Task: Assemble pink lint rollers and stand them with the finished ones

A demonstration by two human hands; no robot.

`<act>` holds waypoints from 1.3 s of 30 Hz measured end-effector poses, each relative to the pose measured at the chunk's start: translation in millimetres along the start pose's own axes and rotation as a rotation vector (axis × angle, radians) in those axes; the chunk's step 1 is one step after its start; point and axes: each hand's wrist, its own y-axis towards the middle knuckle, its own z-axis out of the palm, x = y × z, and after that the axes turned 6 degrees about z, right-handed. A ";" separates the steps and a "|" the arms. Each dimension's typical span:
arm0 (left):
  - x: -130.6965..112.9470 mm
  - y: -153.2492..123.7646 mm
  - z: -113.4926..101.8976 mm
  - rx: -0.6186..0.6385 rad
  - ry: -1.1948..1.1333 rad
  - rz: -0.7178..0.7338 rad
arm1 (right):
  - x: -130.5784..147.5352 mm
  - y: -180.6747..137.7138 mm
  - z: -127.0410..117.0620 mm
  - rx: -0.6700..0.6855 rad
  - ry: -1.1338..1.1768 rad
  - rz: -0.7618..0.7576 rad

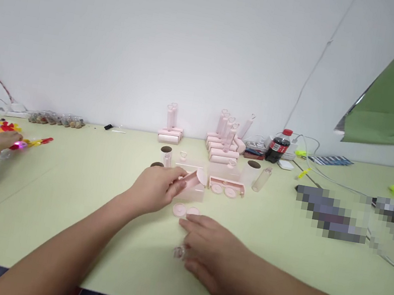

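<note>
Pink trough-like piece (196, 179), grasped tilted above the table (70, 202) by fingers of left hand (154, 188), then two pink discs (179, 209) lying nearer, then right hand (218, 259) beside them, fingers half-bent, with small clear piece (179, 252) at them, cannot tell if gripped, then, farther, pink open shell (226, 184) and red-capped bottle (278, 147).
</note>
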 end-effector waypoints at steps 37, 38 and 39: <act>-3.5 3.5 38.6 0.287 0.407 0.278 | 22.8 24.5 32.0 0.190 -0.051 0.132; -2.8 3.8 35.8 0.280 0.399 0.274 | 21.6 25.3 31.1 0.189 -0.047 0.129; -2.1 3.9 32.8 0.269 0.385 0.267 | 20.3 26.3 30.3 0.186 -0.042 0.126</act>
